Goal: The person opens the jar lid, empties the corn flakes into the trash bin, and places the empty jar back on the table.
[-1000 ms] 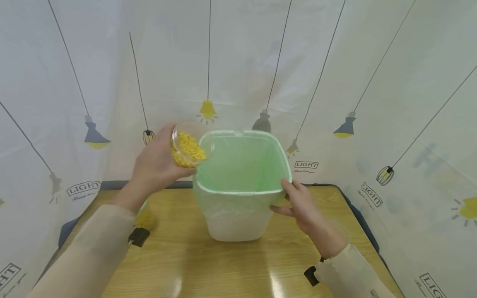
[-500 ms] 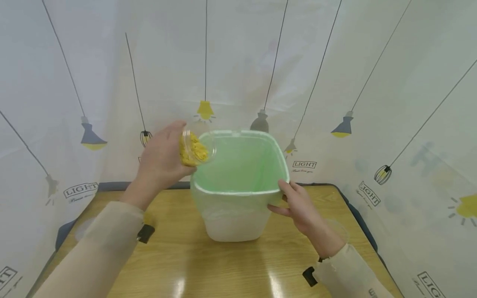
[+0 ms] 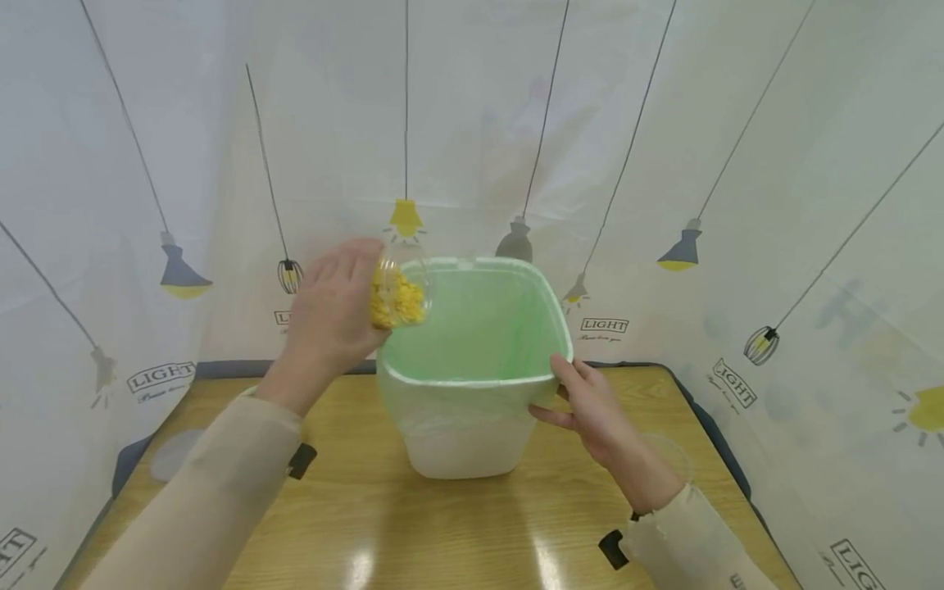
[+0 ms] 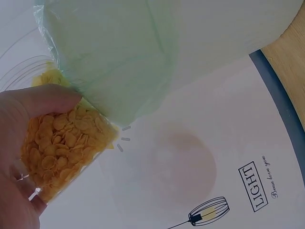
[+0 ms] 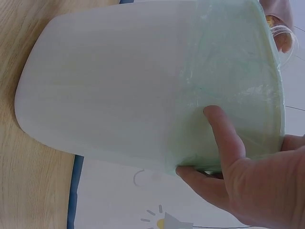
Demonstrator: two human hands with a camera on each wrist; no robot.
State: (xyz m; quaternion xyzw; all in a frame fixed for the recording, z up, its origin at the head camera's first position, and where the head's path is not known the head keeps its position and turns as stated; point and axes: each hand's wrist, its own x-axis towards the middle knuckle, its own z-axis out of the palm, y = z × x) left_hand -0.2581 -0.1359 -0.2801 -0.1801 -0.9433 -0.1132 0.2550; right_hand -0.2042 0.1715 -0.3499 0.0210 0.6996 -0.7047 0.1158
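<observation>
My left hand [image 3: 332,303] grips a clear jar [image 3: 401,287] of yellow flakes, tipped on its side with its mouth at the left rim of a white bin [image 3: 472,451]. Seen close in the left wrist view, the flakes [image 4: 62,148] look like corn flakes and still lie inside the jar. A thin green plastic bag [image 3: 472,319] lines the bin and folds over its rim. My right hand [image 3: 597,410] holds the bin's right front rim, thumb on top and other fingers against the bag outside. The bin stands upright; its bottom is hidden.
On the wooden table [image 3: 457,533], a pale translucent disc [image 3: 170,455] lies left, partly behind my left sleeve. A faint clear round item [image 3: 671,455] sits behind my right forearm. A white sheet printed with lamps [image 3: 472,123] encloses the table.
My left hand has moved right and tipped the jar further toward the bin's opening, and the flakes have slid toward its mouth. My right hand keeps its hold on the rim.
</observation>
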